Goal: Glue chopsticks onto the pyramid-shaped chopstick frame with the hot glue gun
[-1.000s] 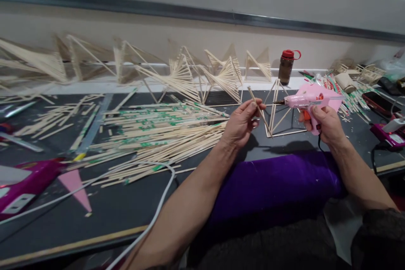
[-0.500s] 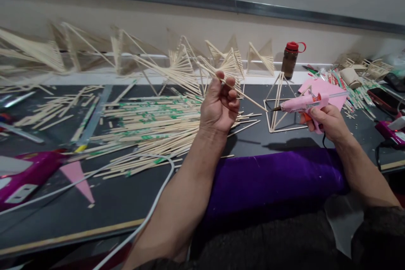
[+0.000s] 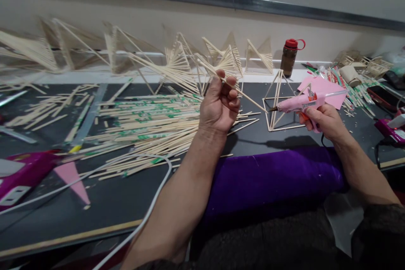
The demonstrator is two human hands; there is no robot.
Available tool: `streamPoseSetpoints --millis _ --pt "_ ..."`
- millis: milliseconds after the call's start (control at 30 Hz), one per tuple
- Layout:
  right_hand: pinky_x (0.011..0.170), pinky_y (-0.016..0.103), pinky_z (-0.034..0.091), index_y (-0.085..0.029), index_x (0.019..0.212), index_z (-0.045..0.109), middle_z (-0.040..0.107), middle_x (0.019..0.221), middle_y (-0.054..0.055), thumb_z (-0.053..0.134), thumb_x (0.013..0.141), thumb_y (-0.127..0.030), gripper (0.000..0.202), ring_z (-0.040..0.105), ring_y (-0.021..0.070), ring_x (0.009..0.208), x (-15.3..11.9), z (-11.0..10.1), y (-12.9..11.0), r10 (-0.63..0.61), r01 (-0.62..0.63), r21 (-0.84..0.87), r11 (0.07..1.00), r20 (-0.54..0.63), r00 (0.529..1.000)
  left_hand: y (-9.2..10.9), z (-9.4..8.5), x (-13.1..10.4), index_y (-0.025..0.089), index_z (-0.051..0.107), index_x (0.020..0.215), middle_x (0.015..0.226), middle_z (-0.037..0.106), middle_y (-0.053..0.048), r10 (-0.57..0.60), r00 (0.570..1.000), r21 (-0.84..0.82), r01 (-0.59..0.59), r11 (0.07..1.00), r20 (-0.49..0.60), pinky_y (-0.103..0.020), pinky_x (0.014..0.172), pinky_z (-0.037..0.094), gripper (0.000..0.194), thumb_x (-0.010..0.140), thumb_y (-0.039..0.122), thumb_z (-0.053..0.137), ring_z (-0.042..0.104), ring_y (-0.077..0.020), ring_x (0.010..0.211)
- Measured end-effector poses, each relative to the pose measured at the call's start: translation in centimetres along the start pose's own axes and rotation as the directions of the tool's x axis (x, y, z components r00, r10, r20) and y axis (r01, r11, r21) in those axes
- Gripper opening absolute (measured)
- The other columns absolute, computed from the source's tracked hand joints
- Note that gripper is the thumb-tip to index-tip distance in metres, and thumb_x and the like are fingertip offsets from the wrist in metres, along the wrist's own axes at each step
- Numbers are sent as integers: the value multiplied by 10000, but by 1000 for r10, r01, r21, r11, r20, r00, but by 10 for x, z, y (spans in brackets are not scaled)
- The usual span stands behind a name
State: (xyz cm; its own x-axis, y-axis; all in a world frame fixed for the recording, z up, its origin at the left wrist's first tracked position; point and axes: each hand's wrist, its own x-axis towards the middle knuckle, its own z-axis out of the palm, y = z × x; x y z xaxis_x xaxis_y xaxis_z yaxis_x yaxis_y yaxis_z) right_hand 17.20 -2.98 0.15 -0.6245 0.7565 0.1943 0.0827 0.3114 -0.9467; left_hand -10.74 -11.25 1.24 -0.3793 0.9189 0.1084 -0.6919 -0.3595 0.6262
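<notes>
My left hand (image 3: 220, 103) is closed in a pinch on a thin wooden stick (image 3: 251, 100), which slants down to the right. In my right hand (image 3: 325, 120) is a pink glue gun (image 3: 302, 102), its dark nozzle pointing left at the stick's lower end. Nozzle and stick end look very close; whether they touch I cannot tell. Behind the nozzle stands a small frame of sticks (image 3: 278, 88), shaped like a pyramid, on the dark table (image 3: 249, 145). Many loose sticks (image 3: 152, 122), some in green-printed wrappers, lie left of and beneath my left hand.
Twisted stick models (image 3: 180, 65) line the wall. A bottle (image 3: 289, 59) with a red cap stands behind the frame. Pink paper (image 3: 335, 93) and a phone (image 3: 384, 97) lie right. A magenta power strip (image 3: 28, 173) and white cable (image 3: 164, 177) are left; purple cloth (image 3: 278, 181) covers the near edge.
The glue gun has shifted slightly left toward the stick's end. The stick stays pinched in my left hand, and the whole view has moved a little.
</notes>
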Motion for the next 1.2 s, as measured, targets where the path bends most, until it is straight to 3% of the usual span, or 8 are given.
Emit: streamPoseSetpoints --millis 367,633,867,1000,1200 --pt "371 222 252 -156 657 667 533 454 -4 638 804 -623 490 390 71 374 0 3 -4 21 -21 -22 1000 -2 1000 -1 1 -1 354 749 1010 795 764 51 10 999 90 -7 996 -37 -179 411 369 138 926 390 646 638 -71 563" --pt "368 221 244 -169 610 627 517 436 -7 635 792 -655 519 382 72 368 0 2 -7 9 -10 -22 1000 -2 1000 0 -3 1 394 734 1099 782 764 65 -3 999 24 2 1000 32 -185 398 376 210 898 412 677 652 -72 557" --pt "369 228 235 -189 562 575 508 432 -7 612 815 -660 535 367 77 372 -1 2 -5 -5 6 -37 999 26 1000 0 -2 0 383 741 1072 789 766 66 2 1000 55 -1 998 -20 -182 411 380 175 917 365 660 640 -60 553" --pt "384 232 254 -194 529 544 495 428 -5 586 847 -627 538 358 72 375 0 3 -7 -17 19 -69 997 39 999 0 -3 1 420 716 1138 778 758 90 -12 1000 33 11 999 27 -179 408 391 255 887 375 699 643 -47 547" --pt "399 228 267 -183 531 540 494 436 -3 569 871 -582 524 369 65 381 0 4 -8 -33 39 -88 995 59 998 0 -1 0 344 734 1078 781 762 53 7 1000 31 -7 999 -9 -182 402 396 177 912 352 672 637 -69 535"
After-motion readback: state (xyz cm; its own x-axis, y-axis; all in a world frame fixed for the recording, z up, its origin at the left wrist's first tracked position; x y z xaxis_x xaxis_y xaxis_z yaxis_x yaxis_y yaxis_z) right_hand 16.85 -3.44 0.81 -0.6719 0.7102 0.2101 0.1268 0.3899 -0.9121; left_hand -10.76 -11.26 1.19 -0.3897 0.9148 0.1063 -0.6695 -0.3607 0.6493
